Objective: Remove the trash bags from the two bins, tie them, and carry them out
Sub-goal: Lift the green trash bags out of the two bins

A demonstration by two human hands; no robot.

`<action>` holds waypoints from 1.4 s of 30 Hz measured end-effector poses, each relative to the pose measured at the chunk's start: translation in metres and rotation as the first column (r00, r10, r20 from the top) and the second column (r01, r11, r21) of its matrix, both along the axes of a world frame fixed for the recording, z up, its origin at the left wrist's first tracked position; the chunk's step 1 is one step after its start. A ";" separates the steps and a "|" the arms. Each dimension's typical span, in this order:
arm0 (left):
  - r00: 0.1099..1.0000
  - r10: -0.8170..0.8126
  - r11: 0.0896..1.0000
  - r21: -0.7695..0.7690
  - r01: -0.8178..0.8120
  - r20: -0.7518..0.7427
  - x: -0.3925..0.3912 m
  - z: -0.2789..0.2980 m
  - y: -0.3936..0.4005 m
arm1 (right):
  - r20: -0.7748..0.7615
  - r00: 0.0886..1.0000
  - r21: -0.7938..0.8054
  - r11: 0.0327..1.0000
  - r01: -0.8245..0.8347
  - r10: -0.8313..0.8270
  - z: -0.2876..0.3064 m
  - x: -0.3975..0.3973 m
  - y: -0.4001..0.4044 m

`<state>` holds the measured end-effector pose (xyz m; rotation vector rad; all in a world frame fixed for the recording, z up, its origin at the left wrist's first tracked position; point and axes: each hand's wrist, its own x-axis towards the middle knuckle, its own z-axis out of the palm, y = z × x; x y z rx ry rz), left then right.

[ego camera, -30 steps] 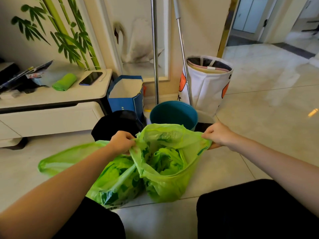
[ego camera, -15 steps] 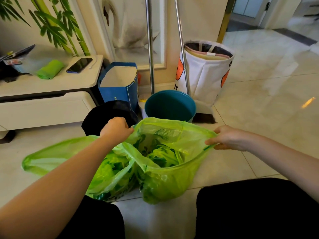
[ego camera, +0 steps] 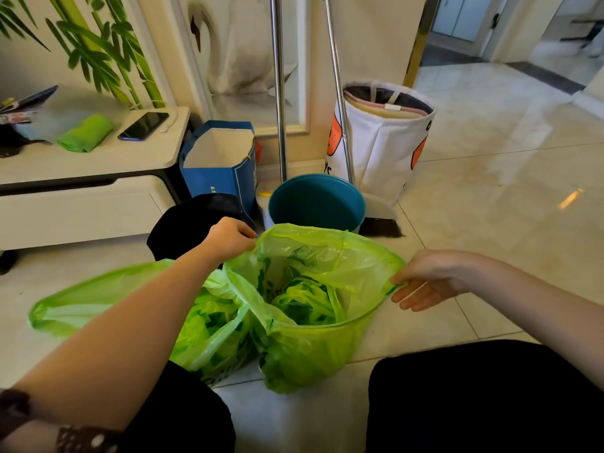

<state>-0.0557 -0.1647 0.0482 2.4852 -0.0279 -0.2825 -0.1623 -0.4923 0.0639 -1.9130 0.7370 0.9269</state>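
Note:
Two green trash bags sit on the floor between my knees. The right bag (ego camera: 313, 348) stands with its mouth stretched wide, green scraps inside. My left hand (ego camera: 228, 238) pinches its far-left rim. My right hand (ego camera: 428, 279) holds the right rim with thumb and fingers. The left bag (ego camera: 98, 299) lies slumped and open under my left forearm. Behind them stand an empty teal bin (ego camera: 317, 204) and a black bin (ego camera: 192, 223), partly hidden by my left hand.
A blue paper bag (ego camera: 222, 165) and a white fabric basket (ego camera: 382, 138) stand by the wall, with two metal poles and a dustpan (ego camera: 380, 210). A low white cabinet (ego camera: 81, 191) at left carries a phone and a green bag roll. Tiled floor opens to the right.
Both hands have drawn apart, pulling the right bag's mouth wider. The right hand shifted right and lower. The camera view has tilted slightly down.

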 end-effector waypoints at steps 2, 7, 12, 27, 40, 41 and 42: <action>1.000 0.027 0.998 -0.060 -0.027 -0.010 0.001 0.002 -0.001 | 0.040 0.999 0.022 1.000 0.005 -0.005 0.000 0.000 0.000; 0.996 0.081 0.990 -0.115 -0.086 -0.045 -0.001 0.007 0.002 | 0.111 0.993 0.101 0.994 0.037 -0.048 -0.001 0.002 0.003; 0.984 0.159 0.964 -0.202 -0.173 -0.083 -0.001 0.012 0.009 | 0.173 0.984 0.184 0.983 0.002 -0.034 0.003 0.002 0.010; 0.926 0.363 0.873 -0.309 -0.377 -0.104 -0.001 0.026 0.042 | 0.190 0.972 -0.579 0.815 -0.001 0.136 0.034 -0.003 -0.005; 0.965 0.262 0.809 -0.553 -0.201 0.032 -0.031 0.069 0.008 | 0.621 0.750 0.074 0.970 0.231 -0.227 0.060 -0.002 0.035; 0.966 0.253 0.789 -0.589 -0.175 0.051 -0.035 0.075 0.003 | 0.647 0.717 0.130 0.964 0.230 -0.258 0.065 -0.001 0.040; 0.966 0.248 0.766 -0.624 -0.151 0.070 -0.039 0.083 -0.001 | 0.683 0.679 0.159 0.961 0.224 -0.271 0.072 -0.001 0.046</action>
